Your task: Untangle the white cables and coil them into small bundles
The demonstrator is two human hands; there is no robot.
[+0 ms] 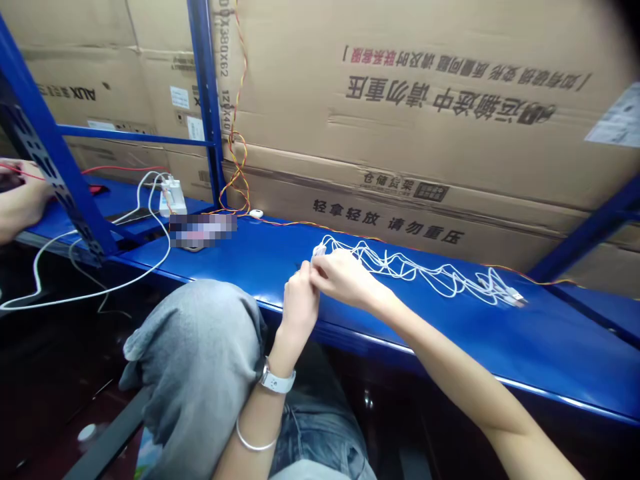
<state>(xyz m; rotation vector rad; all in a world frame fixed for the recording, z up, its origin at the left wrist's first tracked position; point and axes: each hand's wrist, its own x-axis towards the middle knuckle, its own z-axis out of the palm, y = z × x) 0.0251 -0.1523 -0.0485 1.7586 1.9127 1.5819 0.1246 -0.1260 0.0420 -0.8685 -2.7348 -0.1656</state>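
Note:
My left hand [300,297] and my right hand [343,275] meet over the blue shelf [280,260], fingers pinched together on one end of a tangled white cable [425,270]. A small white plug [319,251] of that cable sticks out just above my fingers. From there the cable trails off to the right across the shelf and ends in connectors [515,297]. My left wrist wears a white watch [277,380] and a thin bangle [253,441]. My raised knee in grey jeans [200,360] is just below the shelf edge.
Large cardboard boxes [425,100] stand behind the shelf. A twisted red-yellow wire [239,153] hangs down a blue upright [205,100]. A white charger [171,195] with white cords [100,290] sits at left. Another person's hand [20,200] shows at the far left.

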